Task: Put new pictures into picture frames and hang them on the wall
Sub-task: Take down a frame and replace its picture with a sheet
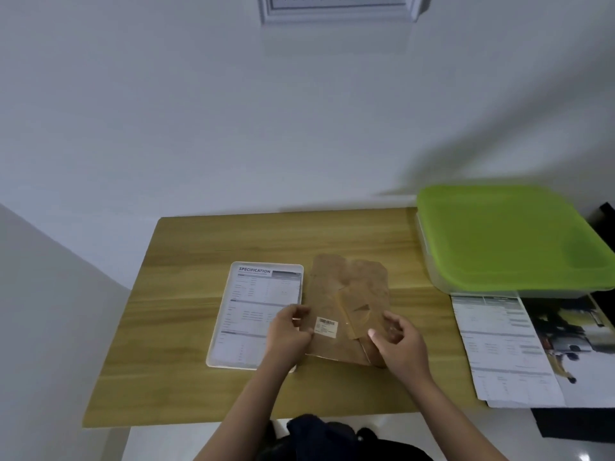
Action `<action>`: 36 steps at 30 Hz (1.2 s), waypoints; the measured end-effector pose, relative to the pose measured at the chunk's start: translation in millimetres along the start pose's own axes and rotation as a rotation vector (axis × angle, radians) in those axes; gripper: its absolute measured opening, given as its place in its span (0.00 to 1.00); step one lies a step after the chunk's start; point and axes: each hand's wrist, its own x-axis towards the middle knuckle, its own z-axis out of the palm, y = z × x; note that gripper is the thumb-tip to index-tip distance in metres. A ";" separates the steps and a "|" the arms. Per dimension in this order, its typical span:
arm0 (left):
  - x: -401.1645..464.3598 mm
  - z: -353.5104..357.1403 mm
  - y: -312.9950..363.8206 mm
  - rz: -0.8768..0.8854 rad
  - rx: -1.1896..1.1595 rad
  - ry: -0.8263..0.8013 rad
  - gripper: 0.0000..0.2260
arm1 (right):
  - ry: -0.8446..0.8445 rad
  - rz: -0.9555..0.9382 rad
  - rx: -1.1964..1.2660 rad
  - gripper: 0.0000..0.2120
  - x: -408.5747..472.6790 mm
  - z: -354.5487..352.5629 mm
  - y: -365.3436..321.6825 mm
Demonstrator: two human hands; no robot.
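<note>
Where both hands meet it, brown frame backing board (349, 294): left hand (289, 331) pinches its edge, right hand (397, 337) grips it; white frame (254, 314) partly covered; hung frame (336, 6) cropped.

1. The word "SPECIFICATION" is showing in dark blue capitals at the top of the printed sheet (258, 311) lying inside the white picture frame (213, 356) on the desk (186, 247); the table rows beneath that heading are staying too blurred to read.
2. A small white sticker (326, 326) is sitting on the brown backing board (346, 287), carrying a barcode and some tiny print, none of it legible.
3. Printed pages (499, 347) are lying at the desk's right edge, showing table-like text that is too small and soft to make out.
</note>
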 end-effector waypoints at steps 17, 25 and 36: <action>19.8 -134.8 -94.3 -0.036 0.080 0.080 0.15 | -0.048 -0.085 -0.129 0.22 -48.2 147.1 -50.3; 27.6 -134.4 -106.9 0.002 0.134 0.023 0.16 | -0.034 -0.025 -0.155 0.23 -43.5 157.0 -48.3; 33.5 -138.6 -115.8 0.003 0.118 -0.009 0.17 | -0.072 -0.054 -0.210 0.24 -39.5 156.3 -31.2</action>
